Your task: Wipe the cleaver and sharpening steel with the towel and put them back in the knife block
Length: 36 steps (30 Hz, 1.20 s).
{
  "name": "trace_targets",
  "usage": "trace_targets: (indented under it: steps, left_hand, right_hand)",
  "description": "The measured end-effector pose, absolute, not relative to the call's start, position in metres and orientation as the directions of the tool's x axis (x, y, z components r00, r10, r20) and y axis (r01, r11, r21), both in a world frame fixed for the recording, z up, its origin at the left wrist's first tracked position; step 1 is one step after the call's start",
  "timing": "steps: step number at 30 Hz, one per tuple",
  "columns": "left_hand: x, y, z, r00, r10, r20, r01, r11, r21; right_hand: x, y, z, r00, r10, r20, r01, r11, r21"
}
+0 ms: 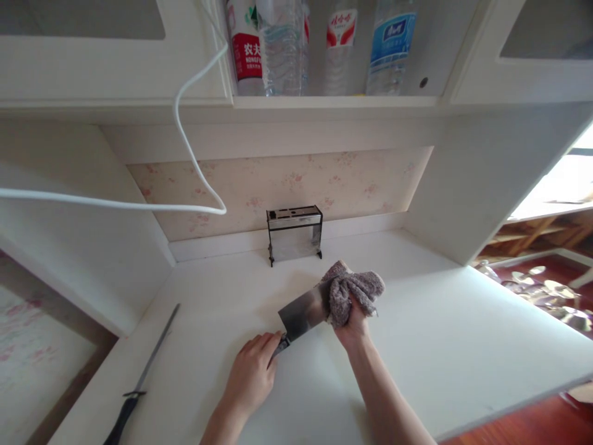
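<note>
My left hand (254,364) is closed around the black handle of a cleaver (303,311). The wide grey blade points up and to the right, over the white counter. A grey-brown cloth (354,292) is bunched over the far end of the blade and hides it. My right hand (354,321) grips this cloth from below, its fingers mostly covered by the folds. Behind the cleaver, against the back wall, stands a metal knife block (295,238) with slots on top and black edges.
A sharpening steel (155,358) with a black handle lies at the counter's left. A white cable (194,157) hangs in front of the upper cabinet. Plastic bottles (391,46) stand on the open shelf above. White side panels (500,179) bound the counter (417,358).
</note>
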State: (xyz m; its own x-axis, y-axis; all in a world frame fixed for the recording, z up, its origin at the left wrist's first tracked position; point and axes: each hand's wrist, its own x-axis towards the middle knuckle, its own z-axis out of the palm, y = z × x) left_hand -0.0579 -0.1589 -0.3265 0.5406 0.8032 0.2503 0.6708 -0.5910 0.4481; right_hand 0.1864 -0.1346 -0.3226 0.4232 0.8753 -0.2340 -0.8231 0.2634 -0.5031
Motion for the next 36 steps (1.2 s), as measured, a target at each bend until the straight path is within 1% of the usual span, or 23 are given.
trace_targets:
  steps: [2, 4, 6, 8, 10, 11, 12, 13, 14, 16, 17, 19, 21, 22, 24, 25, 27, 29, 31, 33, 36]
  left_hand:
    - [-0.060, -0.158, -0.327, 0.531, 0.807, 0.260, 0.666, -0.587, 0.461]
    - [-0.062, -0.158, -0.325, 0.525, 0.807, 0.269, 0.639, -0.583, 0.502]
    - [-0.065, -0.160, -0.322, 0.512, 0.813, 0.278, 0.587, -0.567, 0.578]
    - [-0.066, -0.162, -0.316, 0.465, 0.840, 0.279, 0.508, -0.512, 0.693]
    - [-0.066, -0.165, -0.309, 0.370, 0.893, 0.257, 0.382, -0.398, 0.834]
    - [-0.066, -0.166, -0.306, 0.311, 0.922, 0.231, 0.288, -0.323, 0.902]
    - [-0.066, -0.166, -0.304, 0.255, 0.947, 0.193, 0.163, -0.239, 0.957]
    - [-0.066, -0.166, -0.302, 0.214, 0.966, 0.143, 0.014, -0.149, 0.989]
    - [-0.067, -0.165, -0.301, 0.194, 0.977, 0.089, -0.147, -0.060, 0.987]
    - [-0.069, -0.163, -0.300, 0.213, 0.977, -0.005, -0.421, 0.096, 0.902]
    - [-0.070, -0.162, -0.301, 0.240, 0.970, -0.039, -0.509, 0.160, 0.846]
    - [-0.071, -0.161, -0.302, 0.296, 0.951, -0.086, -0.594, 0.254, 0.763]
    - [-0.068, -0.161, -0.305, 0.350, 0.928, -0.131, -0.597, 0.328, 0.732]
    - [-0.066, -0.162, -0.307, 0.373, 0.914, -0.160, -0.570, 0.362, 0.738]
    - [-0.058, -0.165, -0.310, 0.407, 0.891, -0.202, -0.456, 0.390, 0.800]
    - [-0.054, -0.167, -0.312, 0.419, 0.885, -0.203, -0.373, 0.372, 0.850]
    - [-0.046, -0.170, -0.314, 0.444, 0.881, -0.167, -0.205, 0.281, 0.938]
    - [-0.041, -0.172, -0.314, 0.476, 0.868, -0.144, -0.102, 0.217, 0.971]
    - [-0.039, -0.173, -0.313, 0.493, 0.853, -0.172, -0.098, 0.251, 0.963]
    - [-0.039, -0.173, -0.312, 0.488, 0.847, -0.210, -0.159, 0.323, 0.933]
    - [-0.041, -0.172, -0.312, 0.474, 0.846, -0.245, -0.260, 0.401, 0.879]
  right_hand:
    - [0.188, -0.134, -0.322, 0.424, 0.871, -0.247, -0.839, 0.275, -0.469]
    - [0.193, -0.133, -0.321, 0.437, 0.857, -0.274, -0.857, 0.304, -0.417]
    - [0.198, -0.134, -0.320, 0.450, 0.843, -0.295, -0.866, 0.331, -0.376]
    - [0.203, -0.134, -0.319, 0.450, 0.845, -0.289, -0.867, 0.336, -0.367]
    - [0.203, -0.135, -0.318, 0.445, 0.856, -0.264, -0.864, 0.334, -0.376]
    - [0.200, -0.135, -0.318, 0.436, 0.865, -0.248, -0.863, 0.324, -0.388]
    - [0.196, -0.136, -0.318, 0.422, 0.877, -0.229, -0.861, 0.309, -0.403]
    - [0.191, -0.136, -0.317, 0.404, 0.891, -0.206, -0.858, 0.292, -0.422]
    - [0.185, -0.137, -0.317, 0.375, 0.909, -0.180, -0.856, 0.265, -0.444]
    - [0.171, -0.140, -0.318, 0.296, 0.945, -0.139, -0.851, 0.195, -0.487]
    - [0.163, -0.142, -0.318, 0.251, 0.958, -0.135, -0.851, 0.153, -0.502]
    - [0.147, -0.147, -0.320, 0.162, 0.974, -0.158, -0.852, 0.058, -0.521]
    - [0.131, -0.154, -0.322, 0.066, 0.979, -0.191, -0.845, -0.047, -0.533]
    - [0.124, -0.157, -0.323, 0.018, 0.978, -0.206, -0.837, -0.098, -0.539]
    - [0.110, -0.163, -0.326, -0.028, 0.969, -0.245, -0.818, -0.163, -0.552]
    - [0.105, -0.165, -0.327, -0.013, 0.962, -0.271, -0.811, -0.169, -0.561]
    - [0.098, -0.167, -0.328, 0.059, 0.944, -0.326, -0.794, -0.154, -0.588]
    - [0.097, -0.166, -0.329, 0.140, 0.928, -0.345, -0.766, -0.119, -0.632]
    - [0.099, -0.165, -0.329, 0.199, 0.926, -0.321, -0.736, -0.075, -0.673]
    - [0.103, -0.164, -0.329, 0.228, 0.933, -0.278, -0.719, -0.031, -0.694]
    - [0.106, -0.162, -0.328, 0.192, 0.952, -0.238, -0.731, -0.023, -0.682]
